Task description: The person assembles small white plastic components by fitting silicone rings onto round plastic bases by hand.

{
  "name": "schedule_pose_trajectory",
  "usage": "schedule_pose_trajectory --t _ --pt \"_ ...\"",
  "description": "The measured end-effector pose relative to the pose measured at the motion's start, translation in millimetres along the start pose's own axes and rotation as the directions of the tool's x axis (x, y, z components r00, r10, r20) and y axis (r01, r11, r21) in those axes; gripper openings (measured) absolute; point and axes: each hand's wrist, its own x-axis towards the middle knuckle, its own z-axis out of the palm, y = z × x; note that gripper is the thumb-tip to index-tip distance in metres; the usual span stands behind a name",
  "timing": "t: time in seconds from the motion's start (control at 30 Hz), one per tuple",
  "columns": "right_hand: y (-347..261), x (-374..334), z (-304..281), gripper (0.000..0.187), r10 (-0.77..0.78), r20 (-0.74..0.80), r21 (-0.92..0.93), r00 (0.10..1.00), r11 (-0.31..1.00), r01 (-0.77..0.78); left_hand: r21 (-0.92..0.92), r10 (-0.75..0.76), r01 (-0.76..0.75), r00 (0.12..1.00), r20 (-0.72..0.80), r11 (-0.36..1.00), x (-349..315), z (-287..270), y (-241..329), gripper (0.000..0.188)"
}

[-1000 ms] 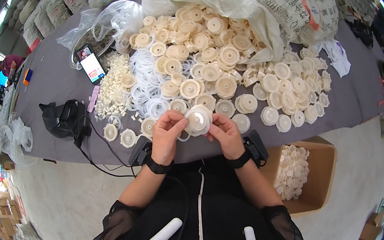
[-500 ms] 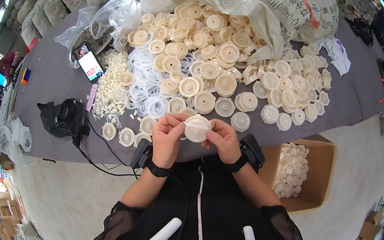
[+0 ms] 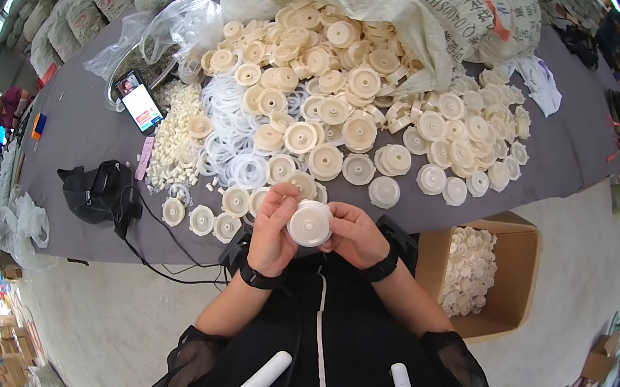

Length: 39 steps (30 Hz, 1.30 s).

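Observation:
A round cream plastic cap (image 3: 309, 226) is gripped between my two hands close to my body, its flat face tilted up. My left hand (image 3: 272, 228) pinches its left edge, and my right hand (image 3: 358, 238) holds the right edge with fingers closed. A pale rim shows around the cap; whether the sealing ring sits fully in place cannot be made out. Just beyond my hands, similar cream caps (image 3: 326, 162) lie in a big heap. Translucent white rings (image 3: 249, 171) are piled to the left of them, beside a mound of small white plastic pieces (image 3: 175, 138).
A woven sack (image 3: 422, 33) lies over the heap's far side. On the grey table (image 3: 73, 133) are a phone (image 3: 139, 102), a clear plastic bag (image 3: 191, 24) and a black pouch (image 3: 99, 191) with cables. A cardboard box (image 3: 515, 273) holding white parts stands at lower right.
Both hands have drawn the cap slightly nearer to me and turned it. The pale ring that lay across its face now appears at its edge.

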Motion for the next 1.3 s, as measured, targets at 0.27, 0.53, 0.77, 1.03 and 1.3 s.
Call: schedule_pose_trajectory --t 0.27,0.53,0.77,1.03,1.3 --pt "-64.5 -33.9 -20.0 0.014 -0.712 -0.193 -0.928 0.675 0.356 0.110 0.524 0.244 -0.188 0.969 -0.039 0.831 13.0 -14.9 24.1 0.014" --pt "-86.2 -18.8 -28.2 0.020 -0.809 0.074 -0.886 0.583 -0.322 -0.334 0.697 0.334 -0.233 0.942 -0.010 0.679 19.7 -30.4 44.6 0.010" --pt "-53.0 21.6 -28.8 0.014 -0.523 0.234 -0.723 0.820 -0.657 -0.213 0.960 0.462 -0.204 0.844 0.272 -0.191 39.4 -47.6 75.1 0.014" --pt "-60.9 22.6 -18.1 0.007 -0.724 0.196 -0.942 0.661 -0.326 -0.077 0.907 0.214 -0.167 0.940 0.265 -0.387 48.5 -59.8 78.8 0.018" --pt "-54.3 11.0 -28.6 0.015 -0.372 -0.412 -0.456 0.832 0.875 0.166 0.950 0.370 0.031 0.924 0.091 -0.311 58.4 -69.5 72.2 0.012"
